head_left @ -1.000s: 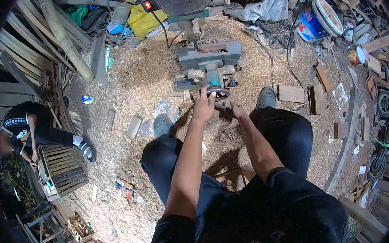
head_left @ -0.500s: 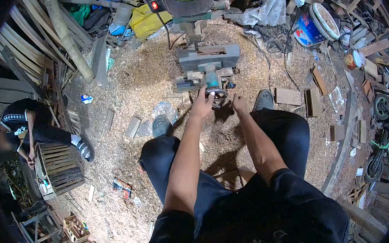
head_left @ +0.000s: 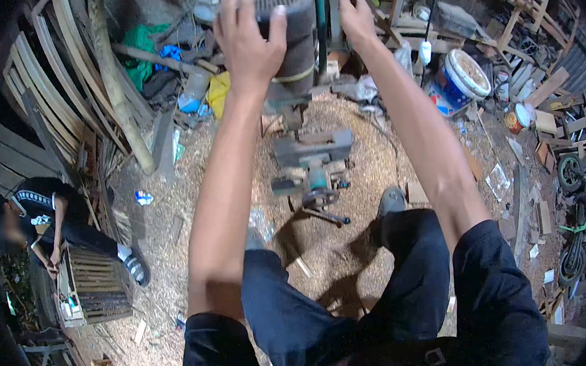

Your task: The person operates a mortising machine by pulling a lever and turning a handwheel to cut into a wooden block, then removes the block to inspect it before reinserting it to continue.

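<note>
Light: I log bright pool on sawdust floor (head_left: 367,155), source overhead. Shadows: hard, dark, by legs (head_left: 297,308). Left hand (head_left: 249,37), right hand (head_left: 355,14): well lit, slightly soft. Edges: strong fisheye bend, black vignette, dim corners.

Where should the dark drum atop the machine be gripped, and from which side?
Probably its curved side wall, a hand from each flank: the dark drum stands upright and looks too broad for one hand. The left hand lies spread against its near-left face; the right hand is beside it.
</note>
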Motion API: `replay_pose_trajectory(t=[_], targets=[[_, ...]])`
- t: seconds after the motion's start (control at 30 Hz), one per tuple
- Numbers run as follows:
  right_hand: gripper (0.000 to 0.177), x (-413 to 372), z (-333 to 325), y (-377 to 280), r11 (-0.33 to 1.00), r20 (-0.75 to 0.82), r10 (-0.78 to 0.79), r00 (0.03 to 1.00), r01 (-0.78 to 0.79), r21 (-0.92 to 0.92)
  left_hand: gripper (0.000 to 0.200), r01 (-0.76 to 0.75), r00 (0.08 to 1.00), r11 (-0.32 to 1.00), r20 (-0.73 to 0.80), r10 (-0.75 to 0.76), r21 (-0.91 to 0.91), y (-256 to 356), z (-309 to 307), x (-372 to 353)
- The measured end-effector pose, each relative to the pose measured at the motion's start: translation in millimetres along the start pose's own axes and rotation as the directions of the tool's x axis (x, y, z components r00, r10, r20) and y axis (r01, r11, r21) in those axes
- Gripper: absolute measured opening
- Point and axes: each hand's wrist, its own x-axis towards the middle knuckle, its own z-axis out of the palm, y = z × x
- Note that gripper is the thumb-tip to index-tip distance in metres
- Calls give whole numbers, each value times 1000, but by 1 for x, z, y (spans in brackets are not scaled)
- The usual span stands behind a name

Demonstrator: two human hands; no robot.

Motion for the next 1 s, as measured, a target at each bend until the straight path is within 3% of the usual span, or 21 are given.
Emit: replay_pose_trajectory(t=[0.17, 0.23, 0.3, 0.33, 0.37, 0.43, 0.47, 0.57, 0.7, 0.73, 0.83, 0.87, 1.0], targets=[[98, 80, 33, -24, 999, 130, 48, 990, -49, 3, 24, 62, 996, 993, -63, -69, -104, -3, 34, 3], [101, 85, 39, -48, 959, 303, 10, 953, -95, 267, 22, 76, 994, 989, -66, -85, -126, -3, 34, 3], [73, 106, 53, -73, 987, 153, 121, 981, -135, 87, 21, 83, 994, 989, -55, -91, -126, -4, 32, 3], [74, 123, 61, -86, 974, -111, 141, 984, -158, -161, 22, 60, 993, 994, -97, -68, -89, -5, 34, 1], [82, 109, 37, -116, 926, 219, 132, 967, -199, 320, 22, 55, 993, 993, -98, -65, -100, -6, 35, -1], [73, 125, 45, -115, 981, -49, 114, 992, -105, 161, 23, 54, 992, 992, -106, -67, -118, -6, 34, -1], [65, 110, 36, -122, 947, 93, 132, 987, -153, 282, 24, 62, 995, 990, -72, -72, -123, -7, 33, -2], [60, 84, 23, -112, 961, 126, 24, 992, -57, 271, 25, 54, 991, 993, -113, -65, -101, -2, 30, -7], [55, 6, -11, -125, 968, 14, -89, 996, 83, 236, 27, 65, 995, 992, -63, -72, -104, -2, 25, -20], [54, -10, -15, -123, 944, 27, -80, 996, 67, 322, 28, 81, 997, 990, 2, -82, -116, -5, 24, -25], [53, -36, -28, -121, 935, 38, -143, 989, 122, 332, 31, 166, 983, 979, 101, -155, -115, 3, 8, -33], [52, -40, -29, -125, 906, 101, -106, 989, 54, 419, 33, 218, 965, 974, 166, -205, -66, 7, 3, -29], [50, -49, -32, -124, 952, 41, -186, 982, 169, 256, 40, 349, 855, 933, 378, -354, 84, 22, -19, -29]])
